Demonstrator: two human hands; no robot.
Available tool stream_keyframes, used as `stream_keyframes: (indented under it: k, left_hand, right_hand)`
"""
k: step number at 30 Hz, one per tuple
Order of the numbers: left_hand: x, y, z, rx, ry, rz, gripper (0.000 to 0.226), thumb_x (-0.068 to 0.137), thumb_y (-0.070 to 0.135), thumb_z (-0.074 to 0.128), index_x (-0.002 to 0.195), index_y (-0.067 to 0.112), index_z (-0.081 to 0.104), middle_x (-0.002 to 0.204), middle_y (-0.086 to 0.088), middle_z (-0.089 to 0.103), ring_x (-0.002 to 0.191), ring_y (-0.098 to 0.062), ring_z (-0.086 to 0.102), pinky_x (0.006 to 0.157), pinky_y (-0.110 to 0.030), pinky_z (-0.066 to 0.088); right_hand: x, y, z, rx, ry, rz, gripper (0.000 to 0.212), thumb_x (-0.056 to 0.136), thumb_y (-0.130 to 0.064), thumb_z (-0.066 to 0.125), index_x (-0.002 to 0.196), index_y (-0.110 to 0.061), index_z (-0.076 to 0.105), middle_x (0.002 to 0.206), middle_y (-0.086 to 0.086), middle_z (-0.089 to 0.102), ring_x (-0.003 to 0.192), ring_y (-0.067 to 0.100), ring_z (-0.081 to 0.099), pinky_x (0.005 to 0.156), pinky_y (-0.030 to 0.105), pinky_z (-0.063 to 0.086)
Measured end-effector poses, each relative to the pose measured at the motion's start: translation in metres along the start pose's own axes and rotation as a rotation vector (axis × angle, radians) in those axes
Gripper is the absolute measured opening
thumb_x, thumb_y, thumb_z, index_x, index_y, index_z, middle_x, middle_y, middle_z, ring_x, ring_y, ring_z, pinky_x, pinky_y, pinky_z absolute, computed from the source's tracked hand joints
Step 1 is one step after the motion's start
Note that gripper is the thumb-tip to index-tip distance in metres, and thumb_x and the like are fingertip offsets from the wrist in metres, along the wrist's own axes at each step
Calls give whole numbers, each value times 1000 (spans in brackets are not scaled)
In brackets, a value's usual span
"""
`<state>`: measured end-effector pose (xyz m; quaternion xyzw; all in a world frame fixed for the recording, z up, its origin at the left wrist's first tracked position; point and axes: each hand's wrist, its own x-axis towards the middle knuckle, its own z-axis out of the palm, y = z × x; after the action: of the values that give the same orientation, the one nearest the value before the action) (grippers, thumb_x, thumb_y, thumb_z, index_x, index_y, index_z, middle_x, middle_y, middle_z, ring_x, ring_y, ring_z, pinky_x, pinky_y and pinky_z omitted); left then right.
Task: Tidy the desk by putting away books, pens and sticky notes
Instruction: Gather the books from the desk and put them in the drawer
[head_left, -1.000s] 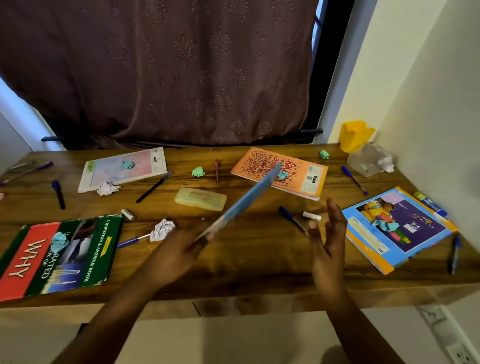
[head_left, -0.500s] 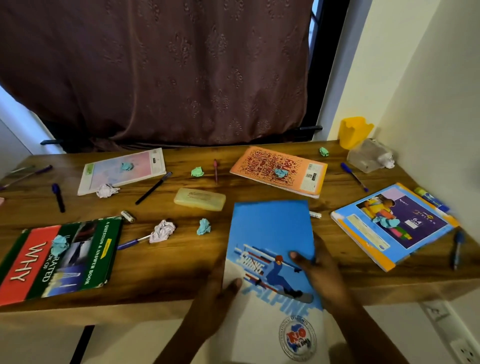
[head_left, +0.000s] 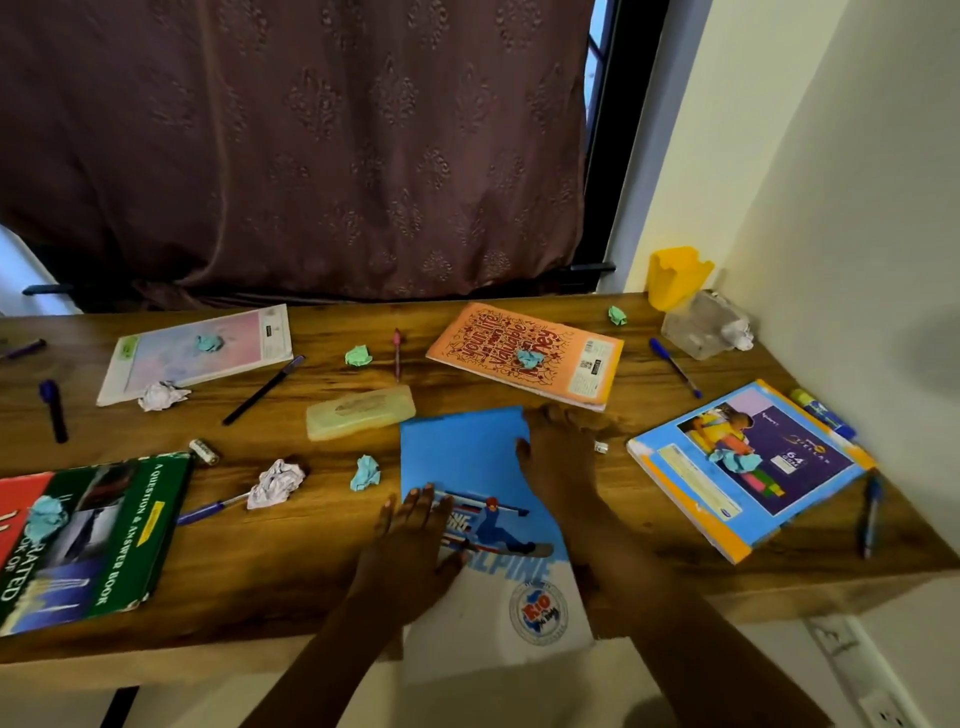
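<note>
Low in the middle of the frame, a blue-and-white notebook (head_left: 467, 467) with a skier on its cover lies flat on the wooden desk (head_left: 519, 582), its near end jutting past the front edge. Both hands press on it with fingers spread flat, neither curled around anything: the left hand (head_left: 410, 551) rests on the lower left part of the cover, the right hand (head_left: 558, 462) lies along its upper right edge. Just left of the notebook sits a crumpled teal sticky note (head_left: 365, 472), and beyond the notebook's far left corner a yellowish pencil case (head_left: 360, 412). An orange book (head_left: 524, 353) lies further back at centre right, with a teal paper ball on it. At the right of the frame a blue-bordered book (head_left: 748, 467) sits near the desk edge, a blue pen (head_left: 674, 367) behind it and another pen (head_left: 870, 514) beside it. At lower left lies a green and red book (head_left: 88, 540); at upper left a pale pink book (head_left: 197, 351). A black pen (head_left: 264, 389) and a white paper ball (head_left: 275, 483) lie between them. A yellow holder (head_left: 675, 275) stands in the far right corner.
</note>
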<state>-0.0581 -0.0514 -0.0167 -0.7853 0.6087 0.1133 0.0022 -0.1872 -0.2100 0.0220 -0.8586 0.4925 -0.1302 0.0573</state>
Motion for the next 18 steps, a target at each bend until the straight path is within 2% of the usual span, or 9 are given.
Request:
stream_keyframes:
  k: [2, 4, 8, 11, 13, 18]
  left_hand:
    - [13, 7, -17, 25, 7, -18, 65, 93, 59, 27, 149, 27, 18, 159, -2, 10, 147, -19, 7, 116, -44, -6]
    - [40, 12, -28, 13, 79, -12, 60, 94, 49, 37, 148, 29, 19, 159, 0, 13, 146, -18, 10, 117, -45, -3]
    - [113, 14, -26, -25, 109, -3, 65, 96, 49, 34, 151, 27, 6, 160, -3, 4, 147, -23, 2, 117, -45, -1]
    - [150, 9, -17, -37, 124, 7, 64, 97, 50, 30, 151, 26, 7, 160, -3, 0, 147, -26, -2, 117, -46, 0]
    - [170, 3, -14, -66, 152, 11, 63, 96, 53, 29, 151, 27, 11, 160, -3, 3, 147, -26, -1, 116, -46, -1]
    - [209, -1, -18, -73, 160, 23, 63, 95, 58, 24, 150, 30, 10, 160, -2, 6, 147, -25, 2, 116, -49, 1]
  right_hand:
    - [42, 15, 0, 25, 9, -1, 42, 93, -23, 48, 134, -14, 44, 134, 12, 46, 123, 31, 41, 93, 42, 42]
    - [85, 24, 4, 54, -49, -14, 48, 92, -18, 49, 139, -16, 39, 141, 11, 41, 127, 30, 38, 99, 43, 41]
    - [140, 35, 24, -98, -275, -166, 61, 90, -16, 51, 146, -23, 27, 155, 7, 22, 141, 30, 21, 112, 51, 27]
    - [146, 54, 38, -169, -280, -184, 57, 91, -15, 50, 144, -24, 31, 154, 3, 25, 142, 26, 22, 112, 51, 26]
    - [134, 72, 40, -209, -240, -122, 54, 92, -14, 49, 142, -22, 34, 152, 3, 30, 141, 25, 25, 112, 50, 26]
    - [93, 127, 24, -178, -174, 188, 45, 97, -31, 37, 140, -16, 39, 151, 9, 32, 141, 30, 22, 113, 53, 17]
